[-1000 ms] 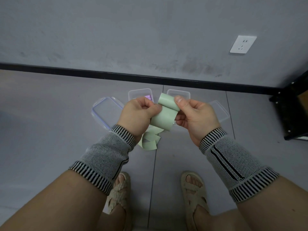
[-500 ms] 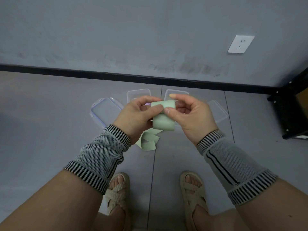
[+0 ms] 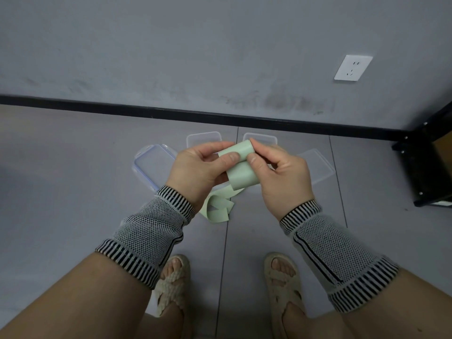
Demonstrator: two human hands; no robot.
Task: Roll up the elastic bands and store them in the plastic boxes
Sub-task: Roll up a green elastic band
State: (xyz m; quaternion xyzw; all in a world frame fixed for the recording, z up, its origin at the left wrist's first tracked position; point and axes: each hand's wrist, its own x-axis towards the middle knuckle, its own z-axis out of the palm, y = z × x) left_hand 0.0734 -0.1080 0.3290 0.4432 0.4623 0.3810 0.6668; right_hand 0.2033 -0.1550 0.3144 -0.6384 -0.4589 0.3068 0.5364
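Note:
A pale green elastic band (image 3: 241,172) is held up in front of me, its top end curled into a small roll. My left hand (image 3: 195,170) pinches the roll's left side with thumb and fingers. My right hand (image 3: 278,172) pinches its right side. The band's loose tail hangs down and lies in folds on the floor. Behind my hands two clear plastic boxes (image 3: 203,139) (image 3: 260,138) stand on the floor, partly hidden.
A clear lid with a blue rim (image 3: 151,165) lies left of the boxes, another clear lid (image 3: 318,165) to the right. A black shelf frame (image 3: 425,162) stands at the right. The wall with a socket (image 3: 352,68) is close behind. My sandalled feet (image 3: 171,287) are below.
Both hands have kept turning the band's top end, so the roll has grown a little and the hanging length has shortened. The hands stay in the same place.

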